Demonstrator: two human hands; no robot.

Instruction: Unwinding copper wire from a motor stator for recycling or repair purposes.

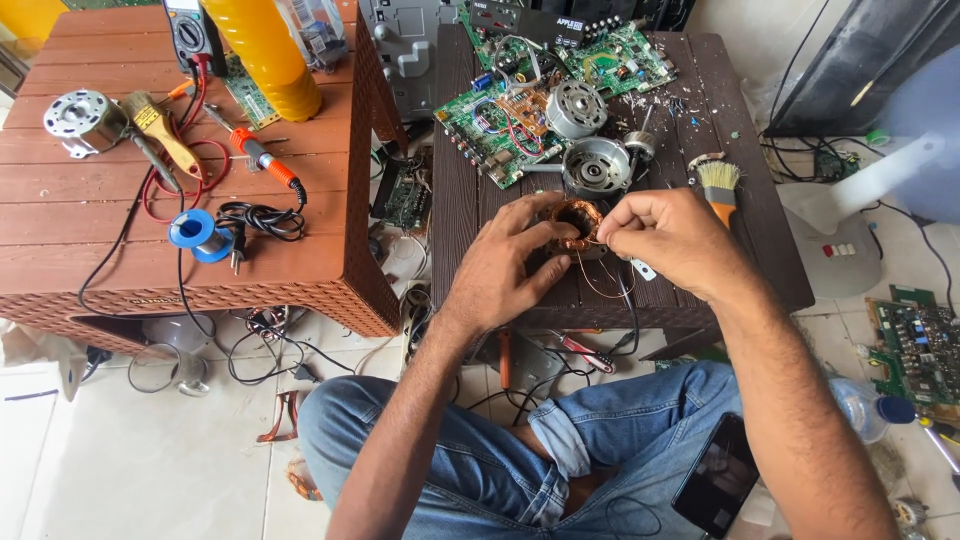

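My left hand (pixel 505 265) grips a round motor stator with copper windings (pixel 578 222) above the dark brown table (pixel 770 250). My right hand (pixel 670 240) pinches a thin copper wire at the stator's right side, and loose wire loops hang below it. A silver motor housing (pixel 597 163) and a second motor part (pixel 575 108) lie just beyond the hands, on and beside a green circuit board (pixel 480 125). A brush with an orange handle (pixel 718 185) lies right of the motor housing, partly under my right hand.
A reddish-brown table (pixel 80 240) at left holds a soldering iron (pixel 262 157), solder spool (pixel 192 232), multimeter (pixel 188 30), brush (pixel 160 125), small motor (pixel 78 115) and yellow bottle (pixel 265 50). Cables litter the floor. A phone (pixel 715 475) rests on my thigh. Another circuit board (pixel 915 345) lies at right.
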